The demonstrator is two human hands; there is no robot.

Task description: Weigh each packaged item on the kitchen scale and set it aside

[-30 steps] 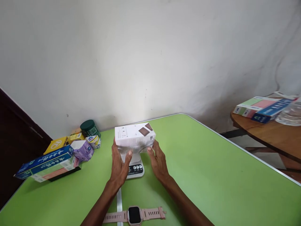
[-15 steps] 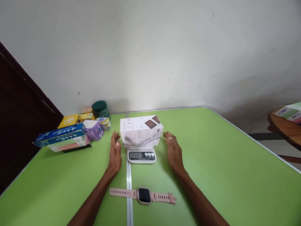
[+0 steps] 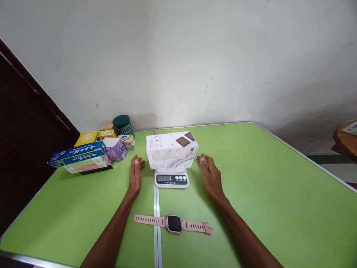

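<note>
A white printed box rests on a small white digital scale at the middle of the green table. My left hand lies open on the table just left of the scale, fingers stretched toward the box, touching neither. My right hand lies open to the right of the box, a small gap away. Both hands hold nothing. A pink smartwatch lies flat in front of the scale, between my forearms.
At the back left stands a cluster of packages: a long blue box, a yellow box, a purple pack and a dark green jar. A white wall runs behind the table. A brown round table's edge shows at far right.
Both hands let go of the white box after setting it on the scale and have drawn apart to lie open on either side. The view has shifted left.
</note>
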